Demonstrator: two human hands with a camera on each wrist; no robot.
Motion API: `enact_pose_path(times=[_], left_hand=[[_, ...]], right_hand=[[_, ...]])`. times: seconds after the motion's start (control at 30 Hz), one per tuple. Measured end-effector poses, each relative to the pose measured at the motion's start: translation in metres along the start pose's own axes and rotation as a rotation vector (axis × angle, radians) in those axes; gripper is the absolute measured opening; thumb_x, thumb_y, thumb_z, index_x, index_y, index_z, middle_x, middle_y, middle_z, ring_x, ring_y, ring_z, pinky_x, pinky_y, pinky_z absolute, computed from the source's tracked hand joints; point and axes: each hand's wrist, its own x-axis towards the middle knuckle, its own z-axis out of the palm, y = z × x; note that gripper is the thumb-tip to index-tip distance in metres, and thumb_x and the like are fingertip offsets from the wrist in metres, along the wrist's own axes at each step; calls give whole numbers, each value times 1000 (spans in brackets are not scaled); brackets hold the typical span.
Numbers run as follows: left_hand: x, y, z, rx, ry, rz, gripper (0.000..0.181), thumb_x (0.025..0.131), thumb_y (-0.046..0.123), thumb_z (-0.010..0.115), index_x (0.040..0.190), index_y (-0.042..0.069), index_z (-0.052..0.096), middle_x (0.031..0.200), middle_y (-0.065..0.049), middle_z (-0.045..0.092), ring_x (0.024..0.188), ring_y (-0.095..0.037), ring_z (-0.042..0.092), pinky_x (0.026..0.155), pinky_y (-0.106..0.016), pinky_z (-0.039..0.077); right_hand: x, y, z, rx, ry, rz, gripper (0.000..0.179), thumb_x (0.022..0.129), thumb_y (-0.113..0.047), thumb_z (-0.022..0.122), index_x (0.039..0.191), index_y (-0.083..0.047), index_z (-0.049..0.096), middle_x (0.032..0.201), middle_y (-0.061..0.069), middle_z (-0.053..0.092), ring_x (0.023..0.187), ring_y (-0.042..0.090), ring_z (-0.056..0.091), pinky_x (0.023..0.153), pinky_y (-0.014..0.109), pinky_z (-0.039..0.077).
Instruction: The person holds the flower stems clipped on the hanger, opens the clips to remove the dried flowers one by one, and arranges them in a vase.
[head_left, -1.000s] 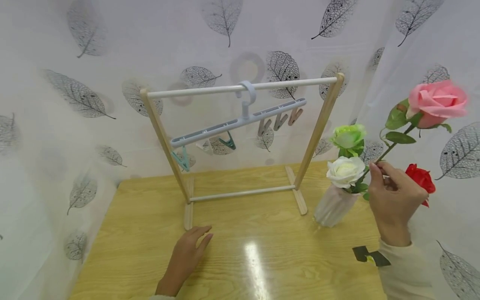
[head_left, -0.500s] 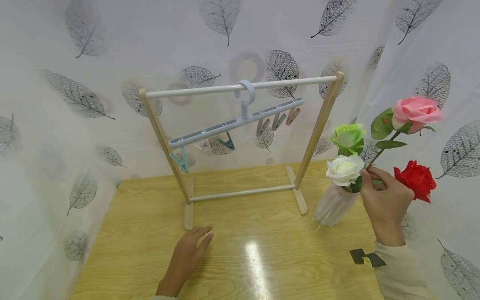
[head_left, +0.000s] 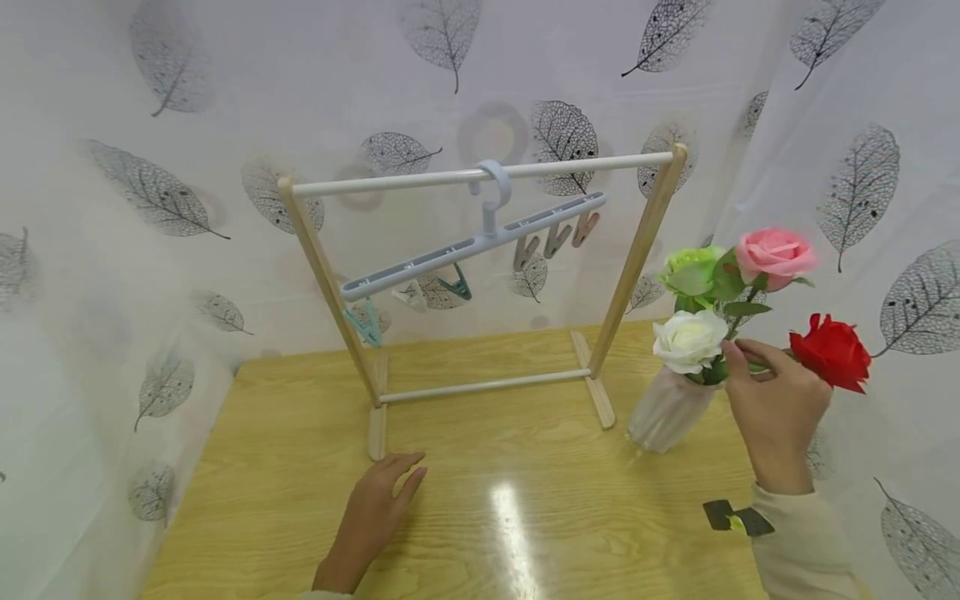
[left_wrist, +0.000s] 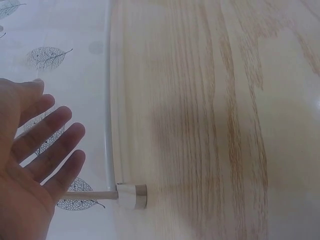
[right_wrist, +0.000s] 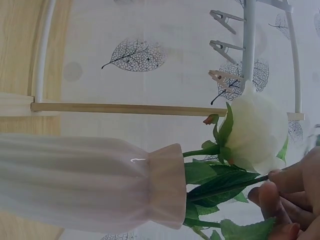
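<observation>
My right hand (head_left: 780, 408) pinches the green stem (right_wrist: 252, 181) of a pink rose (head_left: 776, 257) between thumb and fingers. In the right wrist view the stem runs down into the mouth of a pale ribbed vase (right_wrist: 100, 182). A white rose (head_left: 688, 342) and a green rose (head_left: 690, 272) stand in the same vase, left of the hand. A red rose (head_left: 831, 353) leans out to the right behind the hand, its stem partly hidden. My left hand (head_left: 372, 504) lies over the wooden table with relaxed fingers, holding nothing, near the rack's left foot.
A wooden rack (head_left: 648, 250) with white bars stands mid-table. From its top bar hangs a light blue hanger (head_left: 480, 243) with several clothespins (head_left: 456, 285). Leaf-patterned curtain (head_left: 225, 100) surrounds the wooden table (head_left: 487, 450).
The pink rose has come down and left, its stem going lower into the vase. My right hand has moved left and slightly down with it. The left hand stays where it was.
</observation>
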Motion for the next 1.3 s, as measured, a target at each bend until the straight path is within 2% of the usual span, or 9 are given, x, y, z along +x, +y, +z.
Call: enact_pose_path(times=[0.1, 0.17, 0.33, 0.43, 0.57, 0.7, 0.83, 0.93, 1.3], left_hand=[[0, 0, 0, 0, 3, 3, 26, 93, 12, 75, 119, 9, 73, 110, -2, 72, 100, -20, 69, 84, -39, 60], [0, 1, 0, 0, 5, 1, 26, 93, 12, 75, 118, 10, 73, 109, -2, 72, 100, -19, 69, 83, -39, 60], [-1, 1, -1, 0, 2, 0, 25, 93, 13, 75, 117, 9, 74, 109, -2, 72, 98, -18, 69, 82, -39, 61], [-2, 0, 0, 10, -4, -4, 25, 93, 14, 75, 118, 8, 73, 110, -2, 72, 98, -17, 69, 82, -39, 61], [-3, -1, 0, 16, -15, -20, 26, 94, 16, 74, 119, 9, 73, 111, -1, 71, 98, -15, 68, 84, -38, 60], [-4, -1, -1, 14, -17, -23, 26, 96, 19, 73, 120, 9, 72, 112, 0, 72, 99, -14, 68, 84, -37, 60], [-4, -1, -3, 16, -9, -34, 26, 95, 18, 73, 120, 8, 72, 112, -1, 72, 100, -16, 68, 85, -39, 60], [-5, -1, -3, 16, -4, -49, 26, 95, 17, 73, 119, 8, 72, 113, -1, 72, 100, -17, 68, 86, -40, 60], [-3, 1, -9, 52, 4, -70, 24, 97, 14, 71, 120, 6, 71, 117, -7, 72, 107, -26, 69, 89, -46, 58]], right_hand=[[-1, 2, 0, -12, 2, 13, 21, 88, -12, 78, 102, 4, 78, 93, 23, 74, 60, -29, 41, 69, 2, 32], [-1, 3, 0, -26, -5, 19, 19, 88, -12, 78, 100, 3, 78, 91, 23, 74, 54, -18, 50, 72, 8, 34], [-7, 5, 1, -40, -30, 5, 16, 87, -9, 78, 97, 3, 79, 88, 23, 74, 59, 35, 68, 73, 19, 38], [-13, 8, 2, -44, -50, -21, 15, 87, -8, 77, 95, 5, 78, 84, 23, 74, 65, 45, 67, 66, 12, 35], [-18, 12, 4, -61, -92, -48, 15, 87, -6, 74, 93, 7, 78, 80, 24, 73, 69, 46, 68, 56, 20, 35], [-23, 11, 0, -75, -108, -23, 14, 86, -6, 76, 93, 5, 79, 80, 22, 73, 67, 42, 67, 55, 14, 33], [-25, 9, -5, -51, -106, 4, 15, 85, -7, 79, 94, 4, 79, 77, 21, 73, 53, -10, 57, 59, 1, 28], [-26, 10, -5, -25, -114, -2, 15, 84, -6, 81, 94, 5, 79, 76, 22, 73, 64, -33, 33, 59, -1, 29], [-39, 0, -13, 70, -133, -142, 16, 77, 1, 84, 91, 5, 78, 76, 20, 74, 61, -23, 46, 62, -4, 38]])
